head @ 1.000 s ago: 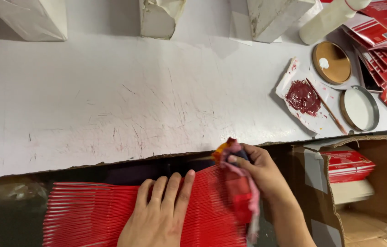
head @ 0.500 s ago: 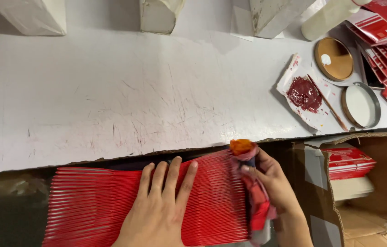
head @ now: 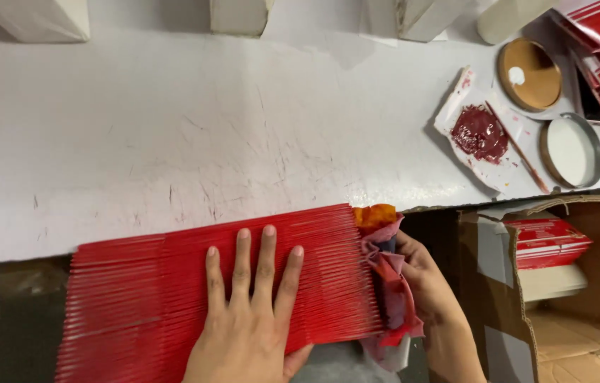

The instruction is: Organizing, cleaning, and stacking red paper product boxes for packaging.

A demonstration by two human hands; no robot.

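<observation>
Item one: fanned row of red sheets, overlapping edge to edge, lying across the near edge of the white table. My left hand rests flat on it, fingers spread, gripping nothing. Item two: stained cloth, red, pink and orange, bunched in my right hand and pressed against the row's right end. Beyond: a paint-smeared tray with a thin brush, two round lids, an open cardboard box.
</observation>
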